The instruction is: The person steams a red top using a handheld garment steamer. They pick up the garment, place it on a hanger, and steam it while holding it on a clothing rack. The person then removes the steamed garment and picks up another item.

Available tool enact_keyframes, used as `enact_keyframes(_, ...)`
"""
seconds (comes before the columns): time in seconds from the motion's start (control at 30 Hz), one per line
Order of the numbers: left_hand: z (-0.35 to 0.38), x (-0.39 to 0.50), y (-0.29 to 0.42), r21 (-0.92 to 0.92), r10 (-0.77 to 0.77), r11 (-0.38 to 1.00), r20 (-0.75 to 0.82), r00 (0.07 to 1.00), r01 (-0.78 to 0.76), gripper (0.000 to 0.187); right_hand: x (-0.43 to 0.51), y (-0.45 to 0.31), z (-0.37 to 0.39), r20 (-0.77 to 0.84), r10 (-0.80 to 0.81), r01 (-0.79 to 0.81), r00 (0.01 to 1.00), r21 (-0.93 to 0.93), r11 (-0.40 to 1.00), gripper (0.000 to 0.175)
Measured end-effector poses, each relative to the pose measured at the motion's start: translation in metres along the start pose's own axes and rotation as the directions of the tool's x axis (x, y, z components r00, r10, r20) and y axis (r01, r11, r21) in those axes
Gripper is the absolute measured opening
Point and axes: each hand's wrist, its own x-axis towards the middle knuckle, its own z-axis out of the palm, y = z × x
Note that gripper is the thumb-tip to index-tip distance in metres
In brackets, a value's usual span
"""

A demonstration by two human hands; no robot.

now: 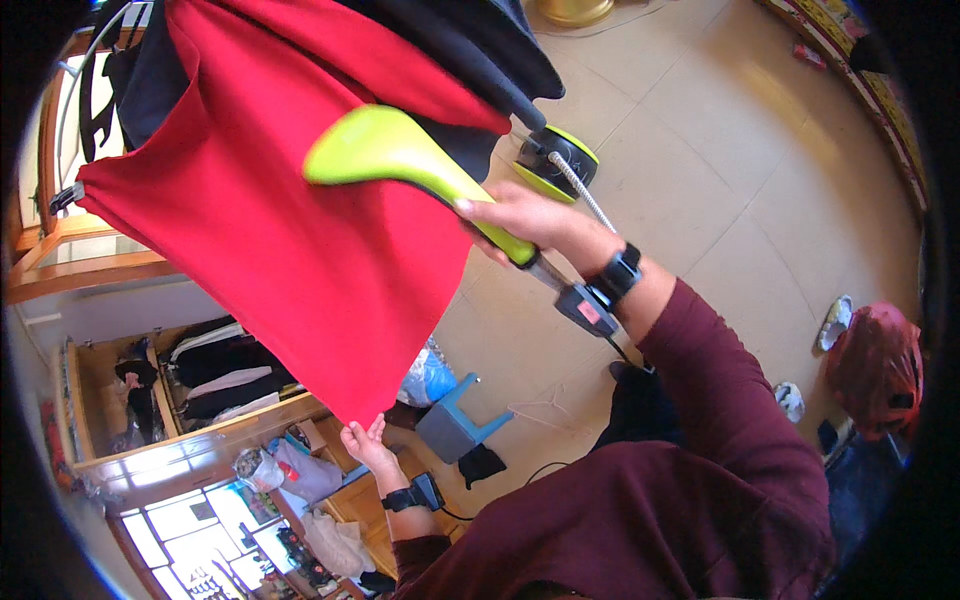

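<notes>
A red cloth garment (300, 255) hangs from a black clip (66, 199) at its left corner. My left hand (367, 442) pinches its lower corner and holds the fabric spread. In my right hand (517, 217) is the handle of a lime-green garment steamer head (382, 146). The head is in front of the red fabric; whether it touches the cloth I cannot tell. Behind the red cloth hangs dark navy fabric (480, 52). The black and green steamer base (556, 161) stands on the floor, with a ribbed hose (581, 187) running from it.
An open drawer (187, 431) of folded clothes is at the left. On the tiled floor (697, 172) are a blue-grey stool (454, 424), a wire hanger (547, 412) and a black cloth (481, 465). A red plastic bag (877, 367) and slippers (834, 322) lie at the right.
</notes>
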Motion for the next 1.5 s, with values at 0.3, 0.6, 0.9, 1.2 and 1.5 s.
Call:
enact_keyframes(0.3, -0.018, -0.012, -0.001, -0.012, 0.006, 1.0, -0.013, 1.0, -0.006, 0.023, 0.027, 0.056, -0.01, -0.074, 0.407, -0.412, 0.911, -0.085, 0.907, 0.043)
enact_keyframes(0.6, -0.018, -0.014, -0.005, -0.014, 0.04, 0.999, -0.03, 0.999, -0.041, 0.024, -0.014, 0.054, -0.013, 0.023, 0.294, -0.294, 0.955, 0.156, 0.943, 0.041)
enact_keyframes(0.9, -0.002, -0.028, -0.004, -0.062, 0.027, 0.998, -0.034, 0.999, -0.029, 0.021, 0.033, 0.04, -0.007, -0.084, 0.234, -0.218, 0.969, 0.167, 0.962, 0.044)
enact_keyframes(1.2, -0.003, -0.032, -0.005, -0.059, 0.037, 0.997, -0.043, 0.998, -0.039, 0.021, -0.068, 0.121, -0.014, -0.117, 0.492, -0.442, 0.863, 0.297, 0.846, 0.041)
enact_keyframes(1.5, 0.016, -0.037, -0.015, -0.1, 0.0, 0.995, -0.016, 1.0, -0.002, 0.024, -0.072, 0.059, 0.092, 0.23, 0.469, -0.486, 0.852, 0.019, 0.874, 0.043)
